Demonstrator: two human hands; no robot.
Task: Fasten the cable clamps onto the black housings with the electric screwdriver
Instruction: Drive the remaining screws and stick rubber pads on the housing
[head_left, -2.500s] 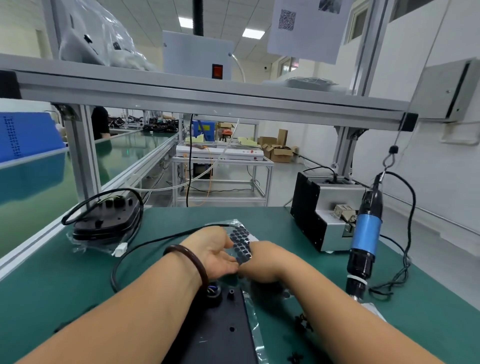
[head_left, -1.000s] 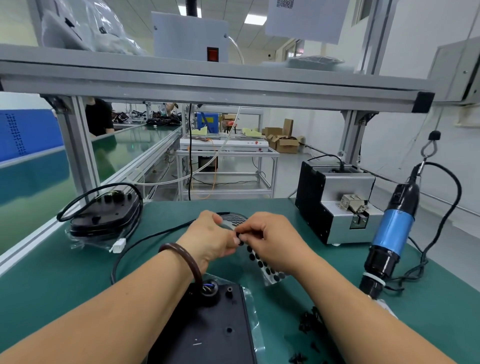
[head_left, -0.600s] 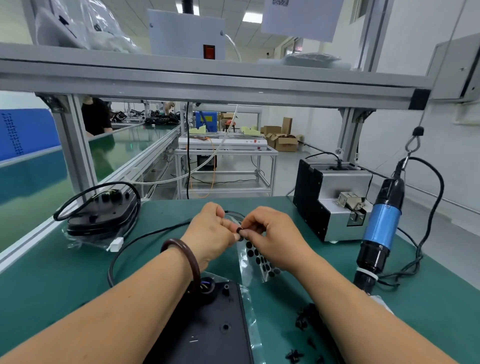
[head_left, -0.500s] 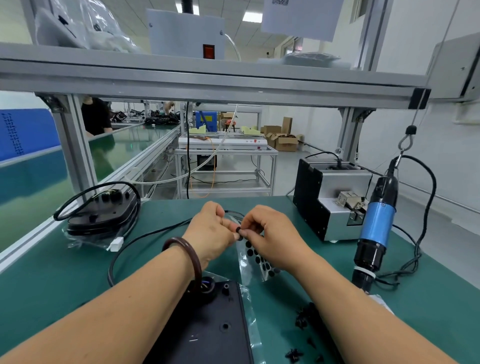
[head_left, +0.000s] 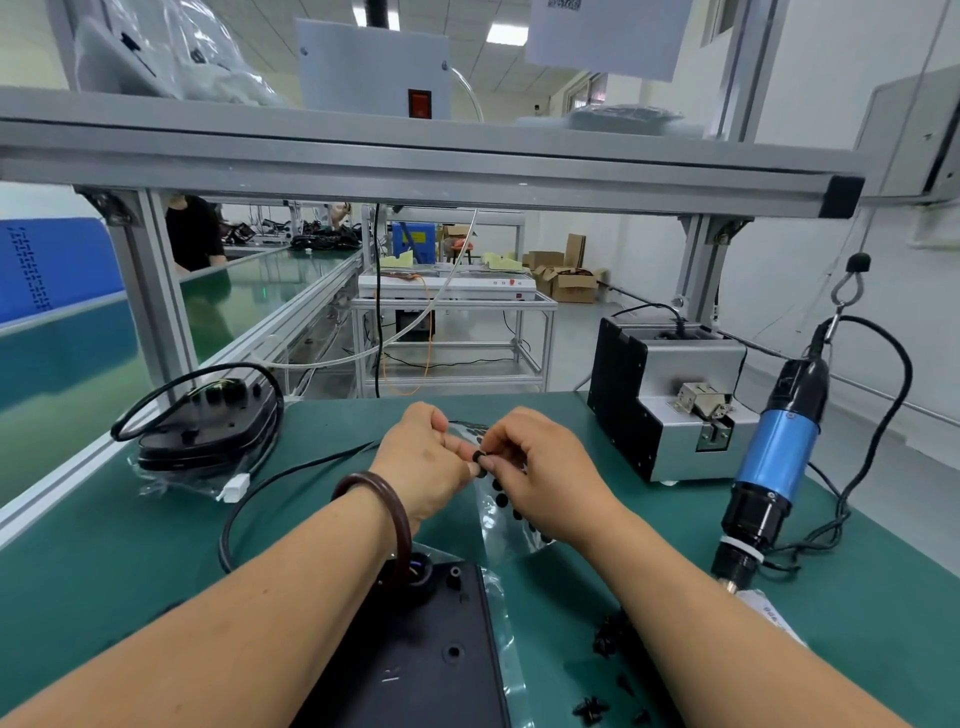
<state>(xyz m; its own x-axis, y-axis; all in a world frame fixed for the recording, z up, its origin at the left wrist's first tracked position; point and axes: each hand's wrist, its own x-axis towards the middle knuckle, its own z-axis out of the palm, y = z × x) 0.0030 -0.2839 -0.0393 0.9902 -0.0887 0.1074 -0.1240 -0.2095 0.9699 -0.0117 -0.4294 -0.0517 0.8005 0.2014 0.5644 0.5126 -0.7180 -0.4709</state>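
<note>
A black housing (head_left: 415, 654) lies flat on the green mat below my forearms, its cable (head_left: 270, 483) looping off to the left. Above it my left hand (head_left: 421, 462) and my right hand (head_left: 540, 467) meet over a clear backing sheet (head_left: 498, 514) dotted with small black round pads. Both hands pinch the sheet's top, and my right fingertips pinch one small black ring (head_left: 478, 457). The blue electric screwdriver (head_left: 774, 462) hangs from a hook on the right, tip down, untouched. Small black cable clamps (head_left: 608, 639) lie loose by my right forearm.
A grey and black screw feeder box (head_left: 670, 395) stands at the back right. A second bagged black housing (head_left: 202, 431) with a coiled cable sits at the back left. An aluminium shelf beam (head_left: 415, 161) crosses overhead. A person in black stands at the far conveyor.
The sheet went from held flat between both hands to hanging down, with my right fingers now pinching a small black ring off its top. The hanging screwdriver swung slightly.
</note>
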